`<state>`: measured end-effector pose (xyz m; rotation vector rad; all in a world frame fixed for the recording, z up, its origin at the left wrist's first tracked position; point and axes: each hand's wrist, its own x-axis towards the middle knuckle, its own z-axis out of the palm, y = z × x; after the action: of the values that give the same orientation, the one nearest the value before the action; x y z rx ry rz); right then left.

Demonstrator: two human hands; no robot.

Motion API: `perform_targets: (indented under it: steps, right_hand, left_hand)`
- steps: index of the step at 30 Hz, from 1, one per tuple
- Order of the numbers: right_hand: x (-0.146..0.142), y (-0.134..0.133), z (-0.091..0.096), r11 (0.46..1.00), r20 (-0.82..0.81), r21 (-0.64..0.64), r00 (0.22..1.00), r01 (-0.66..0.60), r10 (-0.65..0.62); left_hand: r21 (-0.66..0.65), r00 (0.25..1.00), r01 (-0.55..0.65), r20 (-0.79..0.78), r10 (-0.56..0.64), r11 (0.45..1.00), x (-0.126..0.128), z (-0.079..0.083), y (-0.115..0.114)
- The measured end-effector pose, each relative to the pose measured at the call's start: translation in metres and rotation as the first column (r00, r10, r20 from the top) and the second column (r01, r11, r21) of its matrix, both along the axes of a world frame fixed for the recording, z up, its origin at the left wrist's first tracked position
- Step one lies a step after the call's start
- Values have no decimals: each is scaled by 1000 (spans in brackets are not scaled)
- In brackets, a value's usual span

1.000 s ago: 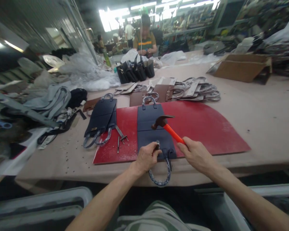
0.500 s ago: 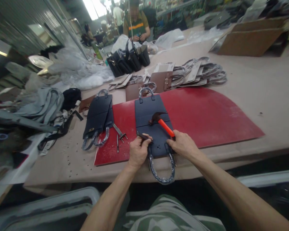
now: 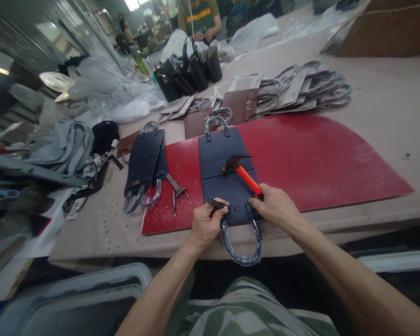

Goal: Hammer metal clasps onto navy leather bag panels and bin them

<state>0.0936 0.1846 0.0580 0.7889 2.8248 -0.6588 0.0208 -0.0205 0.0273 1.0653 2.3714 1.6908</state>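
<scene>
A navy leather bag panel [image 3: 215, 156] lies flat in front of me, with a plastic-wrapped handle [image 3: 243, 259] looping over the table's near edge. My left hand [image 3: 206, 226] pinches a short dark tool [image 3: 216, 203] just above the panel's lower left part; its exact kind is unclear. Small dark holes show in the panel between my hands. My right hand [image 3: 277, 204] is closed around the orange grip of a claw hammer [image 3: 248, 179], whose head is over the panel's middle. The fingertips of that hand are at the right end of the wrapped handle.
Under the panel is a red board [image 3: 322, 158]. Left of it lie a pronged metal tool [image 3: 178, 187], a thin rod [image 3: 174, 204] and another navy bag [image 3: 145, 161]. Brown bag pieces [image 3: 240, 103] and black bags [image 3: 189, 77] stand farther back. A person [image 3: 201, 23] works across the table.
The view has tipped downward and shifted slightly. The dark tool in my left hand now lies more level, pointing toward the holes. My right hand still holds the hammer.
</scene>
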Motion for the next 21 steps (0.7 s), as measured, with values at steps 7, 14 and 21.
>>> perform_targets:
  steps: [7, 14, 21]
  right_hand:
    - [1, 1, 1, 1000, -4, -10, 1000, 3, -3]
    - [2, 1, 0, 1000, -18, -14, 1000, 3, -3]
    - [3, 1, -5, 999, -56, -40, 998, 12, -14]
  left_hand:
    - [-10, 997, 21, -74, -22, 1000, 2, -2, 4]
    - [-45, 993, 11, -114, -16, 999, 2, -2, 6]
    - [-52, 982, 19, -185, -28, 998, 2, -8, 7]
